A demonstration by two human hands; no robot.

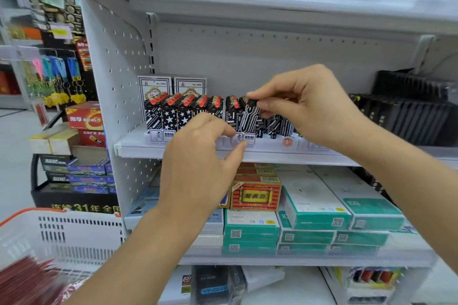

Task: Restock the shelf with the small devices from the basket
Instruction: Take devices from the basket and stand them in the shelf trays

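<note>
On middle shelf [138,150]: rows of patterned lighters [183,112]. Right hand [304,106] pinches one lighter [249,119] by its top, above the row. Left hand [200,163] relaxed, holding nothing. Basket [74,230] lower left.

Two hands are in view, the left hand [198,156] and the right hand [304,104]. One small black device [250,116] with white lines is pinched in the right hand. Five rows of red-topped devices [181,109] stand on the left of the shelf [138,148]. Two white boxes [171,86] stand behind them. One white basket [74,233] with an orange rim sits at the lower left. One red and gold box [255,195] lies on the shelf below.
</note>
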